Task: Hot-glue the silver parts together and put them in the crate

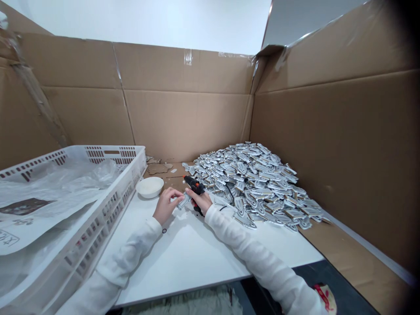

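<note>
From the head view, a person's left hand point(167, 204) pinches a small pale-grey part point(185, 201) just above the white bench point(183, 262), while the right hand point(203, 202) grips a black-and-orange glue gun point(194, 185) near a heap of flat grey-and-white pieces point(251, 175). A steady pinch, fingertips clear of the orange nozzle point(184, 176), should serve best. Fingers obscure the part's outline; whether the trigger is squeezed cannot be told.

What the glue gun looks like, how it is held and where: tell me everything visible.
The glue gun is black and plastic-looking, with an orange nozzle tip and orange-red accents. The right hand grips its handle, which is partly hidden. It is held over the white table, near the pile of grey pieces, nozzle pointing forward and leftward.
</note>
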Motion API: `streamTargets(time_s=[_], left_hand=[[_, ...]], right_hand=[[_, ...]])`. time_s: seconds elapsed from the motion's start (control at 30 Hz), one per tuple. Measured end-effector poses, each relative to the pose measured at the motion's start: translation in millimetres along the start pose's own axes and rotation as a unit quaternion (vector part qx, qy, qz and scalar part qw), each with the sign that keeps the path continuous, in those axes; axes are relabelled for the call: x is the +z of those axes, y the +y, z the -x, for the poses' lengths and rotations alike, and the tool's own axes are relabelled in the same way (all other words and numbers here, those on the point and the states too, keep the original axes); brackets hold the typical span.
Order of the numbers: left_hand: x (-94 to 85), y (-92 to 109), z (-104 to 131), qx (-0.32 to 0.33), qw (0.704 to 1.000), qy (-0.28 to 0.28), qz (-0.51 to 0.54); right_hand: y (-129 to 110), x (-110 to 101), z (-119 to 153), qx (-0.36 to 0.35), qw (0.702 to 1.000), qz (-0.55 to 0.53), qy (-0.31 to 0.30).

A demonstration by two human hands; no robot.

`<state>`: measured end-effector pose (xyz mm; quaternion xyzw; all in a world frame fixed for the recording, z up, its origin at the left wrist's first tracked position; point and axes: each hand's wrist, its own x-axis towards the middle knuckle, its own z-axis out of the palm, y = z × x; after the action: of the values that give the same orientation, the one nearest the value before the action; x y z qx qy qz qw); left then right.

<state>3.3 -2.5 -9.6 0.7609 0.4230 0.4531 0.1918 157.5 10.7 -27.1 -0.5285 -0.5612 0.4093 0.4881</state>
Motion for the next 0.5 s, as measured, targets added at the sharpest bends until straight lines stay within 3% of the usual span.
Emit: streamTargets(time_s=[0.27, 0.5], left_hand=[[7.4, -2.4, 1.8, -0.067, 0.989, -0.009, 0.134], [13.4, 9.2, 9.1, -0.119, 0.966, -0.024, 0.227]], right_hand=[[0.7, -1.0, -1.6, 0.003, 1.000, -0.025, -0.012], [1.9, -1.0, -2.1, 0.007, 0.999, -0.030, -0.010]])
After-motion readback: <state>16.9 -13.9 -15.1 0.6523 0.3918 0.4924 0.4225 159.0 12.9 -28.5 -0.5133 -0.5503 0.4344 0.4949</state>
